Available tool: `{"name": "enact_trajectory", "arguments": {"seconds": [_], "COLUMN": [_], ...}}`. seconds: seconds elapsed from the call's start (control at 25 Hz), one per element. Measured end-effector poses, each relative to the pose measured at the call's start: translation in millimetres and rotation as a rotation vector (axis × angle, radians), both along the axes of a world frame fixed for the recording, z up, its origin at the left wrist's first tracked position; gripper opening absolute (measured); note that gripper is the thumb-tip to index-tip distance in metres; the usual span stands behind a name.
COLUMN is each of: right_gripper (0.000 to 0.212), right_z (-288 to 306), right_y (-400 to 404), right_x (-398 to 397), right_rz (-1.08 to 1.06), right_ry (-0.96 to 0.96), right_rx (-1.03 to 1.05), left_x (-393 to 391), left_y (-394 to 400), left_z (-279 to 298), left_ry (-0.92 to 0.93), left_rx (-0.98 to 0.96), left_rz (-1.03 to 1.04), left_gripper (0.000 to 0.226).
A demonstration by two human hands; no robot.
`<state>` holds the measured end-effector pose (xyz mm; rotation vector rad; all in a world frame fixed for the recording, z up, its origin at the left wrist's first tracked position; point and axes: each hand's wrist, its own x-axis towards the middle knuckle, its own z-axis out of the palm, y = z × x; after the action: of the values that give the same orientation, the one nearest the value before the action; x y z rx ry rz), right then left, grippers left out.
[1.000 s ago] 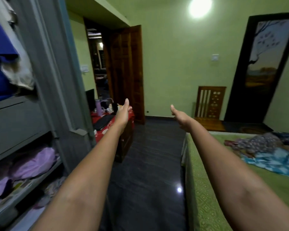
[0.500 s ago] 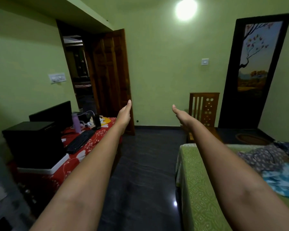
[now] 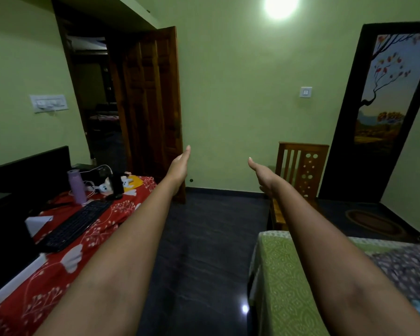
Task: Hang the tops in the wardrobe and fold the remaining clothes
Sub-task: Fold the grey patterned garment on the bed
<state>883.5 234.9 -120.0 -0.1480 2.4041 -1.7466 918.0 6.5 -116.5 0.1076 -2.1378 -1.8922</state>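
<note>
— What are the hands doing?
— The left hand (image 3: pixel 180 163) is stretched forward with straight fingers, holding nothing. The right hand (image 3: pixel 262 173) is stretched out too, fingers relaxed, thumb up, touching nothing.
— And around them, from the left?
— A table (image 3: pixel 102 229) under a red cloth carries a keyboard (image 3: pixel 75 224) and a purple bottle (image 3: pixel 77 186). Then the open wooden door (image 3: pixel 153 105), dark floor between the arms, a wooden chair (image 3: pixel 301 173), and the green bed (image 3: pixel 284 282).
— The clothes?
— A patterned pile of clothes (image 3: pixel 407 267) lies on the bed, behind the right forearm.
</note>
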Motion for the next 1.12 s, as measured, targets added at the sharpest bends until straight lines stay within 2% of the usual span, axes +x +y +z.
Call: {"name": "enact_trajectory", "arguments": {"seconds": [0.32, 0.44, 0.68, 0.84, 0.92, 1.12], "right_gripper": [0.077, 0.078, 0.072, 0.069, 0.068, 0.07], "right_z": [30.3, 25.8, 29.7, 55.2, 66.7, 56.6], "right_y": [-23.2, -20.3, 11.8, 63.0, 101.2, 210.2], "right_x": [-210.8, -272.4, -407.5, -486.9, -520.6, -539.3], "right_rz": [-0.093, -0.128, -0.196, -0.3, -0.361, -0.584], "right_ry": [0.025, -0.009, 0.04, 0.078, 0.126, 0.09], "right_rx": [-0.041, -0.025, -0.046, 0.011, 0.0, -0.013], "left_x": [-224.0, -295.5, -447.1, -548.9, -593.0, -671.0], "left_y": [-31.0, -24.5, 3.4, 51.6, 88.2, 231.9], "left_z": [41.9, 36.0, 31.8, 53.3, 68.0, 67.6], "left_ry": [0.022, -0.007, 0.037, 0.049, 0.082, 0.018], "left_rx": [-0.022, -0.043, -0.024, -0.037, 0.028, 0.142], "left_rz": [-0.061, -0.103, -0.15, -0.234, -0.287, -0.604], "left_gripper": [0.072, 0.071, 0.067, 0.064, 0.062, 0.065]}}
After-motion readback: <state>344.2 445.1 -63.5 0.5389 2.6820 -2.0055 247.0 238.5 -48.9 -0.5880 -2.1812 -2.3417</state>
